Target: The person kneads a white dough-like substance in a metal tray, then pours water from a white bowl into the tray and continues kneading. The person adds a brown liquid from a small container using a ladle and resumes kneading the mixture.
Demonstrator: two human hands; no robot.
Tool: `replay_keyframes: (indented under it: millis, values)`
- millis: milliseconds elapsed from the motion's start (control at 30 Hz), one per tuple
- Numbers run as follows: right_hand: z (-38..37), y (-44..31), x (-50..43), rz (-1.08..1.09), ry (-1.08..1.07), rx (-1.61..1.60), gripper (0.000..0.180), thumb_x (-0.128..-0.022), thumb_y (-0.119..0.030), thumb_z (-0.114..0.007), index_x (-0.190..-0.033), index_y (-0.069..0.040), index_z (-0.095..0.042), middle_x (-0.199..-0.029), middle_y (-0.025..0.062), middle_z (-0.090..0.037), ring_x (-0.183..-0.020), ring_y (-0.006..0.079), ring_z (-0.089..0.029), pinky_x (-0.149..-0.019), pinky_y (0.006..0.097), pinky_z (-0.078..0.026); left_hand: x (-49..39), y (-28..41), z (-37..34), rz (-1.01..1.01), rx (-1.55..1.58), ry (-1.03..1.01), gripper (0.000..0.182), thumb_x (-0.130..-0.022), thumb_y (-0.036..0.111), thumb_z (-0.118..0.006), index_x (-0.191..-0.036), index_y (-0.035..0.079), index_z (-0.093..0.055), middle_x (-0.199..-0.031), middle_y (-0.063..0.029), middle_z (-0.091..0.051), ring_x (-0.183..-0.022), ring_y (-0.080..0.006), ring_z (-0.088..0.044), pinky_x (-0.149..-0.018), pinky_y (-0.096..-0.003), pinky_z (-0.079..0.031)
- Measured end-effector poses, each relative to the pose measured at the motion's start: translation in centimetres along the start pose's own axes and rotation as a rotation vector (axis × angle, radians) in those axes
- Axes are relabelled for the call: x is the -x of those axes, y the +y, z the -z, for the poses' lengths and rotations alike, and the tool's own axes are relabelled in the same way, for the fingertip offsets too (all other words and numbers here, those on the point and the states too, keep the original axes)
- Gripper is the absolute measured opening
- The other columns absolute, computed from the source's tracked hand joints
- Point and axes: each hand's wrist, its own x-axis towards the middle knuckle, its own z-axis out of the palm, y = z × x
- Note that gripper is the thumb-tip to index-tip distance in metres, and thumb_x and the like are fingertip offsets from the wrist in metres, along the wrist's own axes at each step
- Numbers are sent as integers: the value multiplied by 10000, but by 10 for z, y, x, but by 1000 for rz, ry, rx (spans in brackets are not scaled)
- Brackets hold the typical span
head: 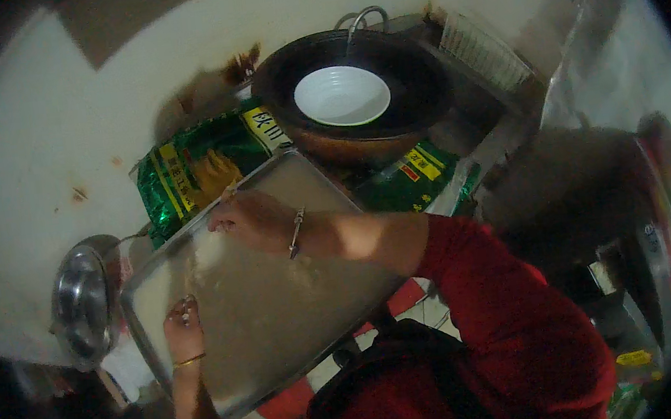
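Note:
A large rectangular metal tray (261, 317) lies before me, tilted in the view. A pale powdery film, perhaps flour, dusts its surface. My right hand (234, 218) reaches across to the tray's far left part, fingers bent downward, with white matter at the fingertips. Just below it is a pale patch (208, 249) on the tray, too blurred to name. Over the tray's left end, my left hand (183, 320) has curled fingers with whitish bits on them. Whether either hand grips something is not clear. A bracelet (297, 234) circles my right wrist; a thin bangle (189, 360) sits on the left.
Behind the tray stands a big dark wok-like vessel (420, 85) holding a white bowl (342, 97). Green printed sacks (183, 183) lie beside and under it. A shiny metal basin (82, 303) is at the left, near the wall (27, 176). A wire rack (482, 53) leans at the back right.

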Motion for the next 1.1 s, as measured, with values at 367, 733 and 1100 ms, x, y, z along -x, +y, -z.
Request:
replay_keyframes:
  millis: [367,733,1100]
  values:
    - [23,24,6,47,-26,52,214,-733,-138,-553,-912,-62,-643,-796,157,-625,-706,299,-610,-684,386,-480,-13,69,18,-55,-391,-109,336,-794,335,-571,-636,38,-570,-708,-119,-618,-664,-304,-607,-594,-397,-470]
    - [-3,13,51,20,-358,500,248,-797,-265,-550,-948,-78,-610,-822,160,-617,-775,269,-612,-683,354,-477,18,64,-15,-224,-737,-20,275,-829,333,-511,-825,99,-656,-734,-110,-631,-709,-285,-619,-594,-408,-482]
    - [9,-48,28,-42,-127,180,248,-824,-262,-531,-959,-69,-606,-768,109,-628,-701,234,-602,-637,360,-467,19,65,-13,147,508,-593,368,-643,264,-710,-957,129,-573,-751,-31,-571,-658,-198,-545,-653,-361,-441]
